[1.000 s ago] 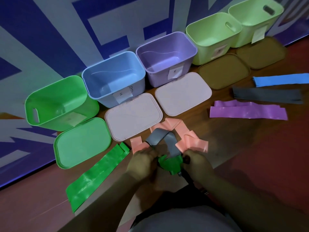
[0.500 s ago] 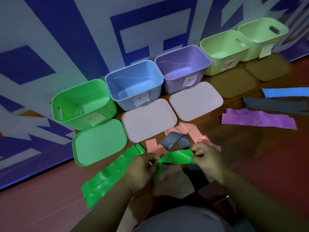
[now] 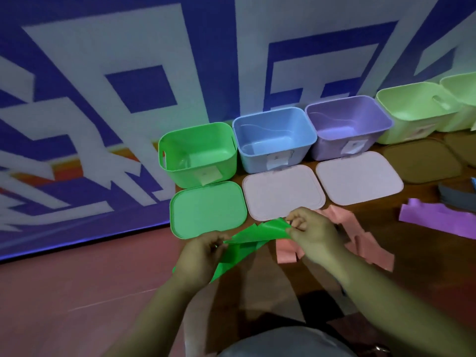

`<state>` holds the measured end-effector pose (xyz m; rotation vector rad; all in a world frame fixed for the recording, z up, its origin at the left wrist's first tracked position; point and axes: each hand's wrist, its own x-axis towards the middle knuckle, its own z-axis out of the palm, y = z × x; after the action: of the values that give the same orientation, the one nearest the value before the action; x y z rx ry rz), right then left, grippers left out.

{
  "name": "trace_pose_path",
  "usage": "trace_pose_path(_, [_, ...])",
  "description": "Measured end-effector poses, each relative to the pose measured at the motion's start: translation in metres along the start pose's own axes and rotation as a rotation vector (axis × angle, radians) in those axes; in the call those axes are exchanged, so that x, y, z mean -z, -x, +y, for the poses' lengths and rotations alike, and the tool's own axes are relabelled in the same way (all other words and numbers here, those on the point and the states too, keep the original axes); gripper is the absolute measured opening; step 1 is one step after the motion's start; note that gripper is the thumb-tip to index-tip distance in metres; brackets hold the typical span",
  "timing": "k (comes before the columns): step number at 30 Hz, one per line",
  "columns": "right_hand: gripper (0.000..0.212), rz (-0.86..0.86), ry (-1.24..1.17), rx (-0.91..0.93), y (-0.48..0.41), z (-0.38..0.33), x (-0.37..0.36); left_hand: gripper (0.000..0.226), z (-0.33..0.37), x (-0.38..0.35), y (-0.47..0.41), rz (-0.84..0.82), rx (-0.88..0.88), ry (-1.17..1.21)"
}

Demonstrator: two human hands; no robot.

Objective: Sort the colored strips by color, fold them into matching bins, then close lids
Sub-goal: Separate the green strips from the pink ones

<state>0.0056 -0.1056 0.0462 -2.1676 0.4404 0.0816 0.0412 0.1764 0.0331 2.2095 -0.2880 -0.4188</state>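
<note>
Pinching green strip (image 3: 260, 233) at both ends: L hand (image 3: 206, 249) curled round near-left end, R hand (image 3: 313, 234) nipping far-right end w/ thumb & fingertips. Held up off wooden table (image 3: 373, 222), stretched btwn hands, folded in layers, edges fanned out by R hand. More green under L hand, running down-left past table's near edge; can't tell if same strip or a 2nd.

Along wall banner (image 3: 128, 99), l to r, rims just beside each other, all lidless: green bin (image 3: 185, 173), blue bin (image 3: 257, 161), purple bin (image 3: 327, 150), pale green bin (image 3: 401, 130), 2nd pale green bin (image 3: 461, 119) cut off by frame edge. Paper labels on front walls.

Flat in front of each: green lid (image 3: 206, 210), far edge up against green bin; pale pink lid (image 3: 280, 194); 2nd pale pink lid (image 3: 358, 176), narrow gap btwn the two; brown lid (image 3: 422, 161); 2nd brown lid (image 3: 463, 148), partly out of frame.

R hand hovering over near edge of 1st pale pink lid; strip's far tip just over seam btwn green & pink lids.

Pink strips (image 3: 368, 243) crumpled under & right of R hand, near lids' front edges. Further right, well apart: purple strip (image 3: 438, 220), grey strip (image 3: 453, 197) behind it. Band of bare wood btwn pink & purple strips; more bare wood near side, btwn forearms.
</note>
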Motion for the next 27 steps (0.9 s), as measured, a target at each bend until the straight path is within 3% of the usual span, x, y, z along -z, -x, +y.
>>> trace_pose_path(5, [0.019,-0.077,0.166,0.087,-0.015,-0.02,-0.044,0.018,-0.015,0.027,0.018,0.115,0.006,-0.221])
trace_pose_path(10, [0.032,-0.258,0.391,0.063,-0.004,-0.009,-0.086,0.035,-0.049,0.022,0.035,-0.058,0.147,-0.275])
trace_pose_path(17, [0.028,-0.252,0.351,0.027,0.013,0.01,-0.074,0.045,-0.06,0.006,0.034,-0.066,0.138,-0.237])
trace_pose_path(27, [0.022,-0.13,0.314,-0.087,0.023,0.054,-0.016,0.045,-0.022,-0.027,-0.002,-0.079,-0.018,-0.232])
